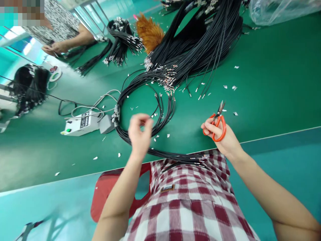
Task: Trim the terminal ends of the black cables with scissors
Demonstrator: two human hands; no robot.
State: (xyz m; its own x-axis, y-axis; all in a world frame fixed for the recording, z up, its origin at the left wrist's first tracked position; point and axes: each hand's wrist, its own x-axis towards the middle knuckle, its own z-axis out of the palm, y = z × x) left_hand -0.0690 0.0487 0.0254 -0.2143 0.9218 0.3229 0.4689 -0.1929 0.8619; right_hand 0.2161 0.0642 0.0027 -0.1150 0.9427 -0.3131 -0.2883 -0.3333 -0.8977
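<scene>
Green table [263, 83] | left hand [139, 132] pinching wire [160, 103] | right hand [222, 135] gripping scissors [217, 124]

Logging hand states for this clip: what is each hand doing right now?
Left hand: fingertips pinched shut; what they pinch cannot be told.
Right hand: closed on orange-handled scissors.

1. Work surface: a green table [276, 83] with a pale front edge running across the view.
2. Floor: smooth teal floor [50, 207], glossy, showing soft reflections of daylight.
3. Seating: a red plastic stool [107, 194] stands on the floor just before the table edge.
4. Far left: pale metal frame rails [87, 15] rise beyond the table.
5. Light: bright, even and diffuse; strongest at the upper left corner.
</scene>
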